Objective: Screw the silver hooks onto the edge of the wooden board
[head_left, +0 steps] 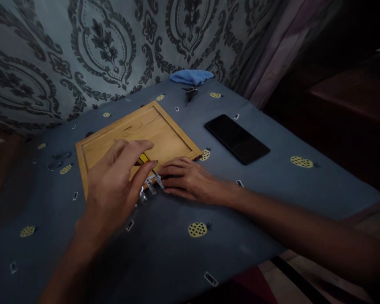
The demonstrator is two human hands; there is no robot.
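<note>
A shallow wooden tray (164, 126) lies on a grey-blue cloth with yellow pineapple prints. My left hand (114, 185) hovers over the tray's near edge, fingers bent and pinched on a small yellow and black object (143, 158) that I cannot name. My right hand (186, 178) lies flat on the cloth just below the tray's near right corner, fingers stretched out toward several small silvery metal pieces (150, 185) lying between the two hands.
A black phone (237, 138) lies face up to the right of the tray. A blue cloth (190, 76) and a bunch of keys (190, 93) sit at the far edge by the patterned wall. The table's right edge drops to a dark floor.
</note>
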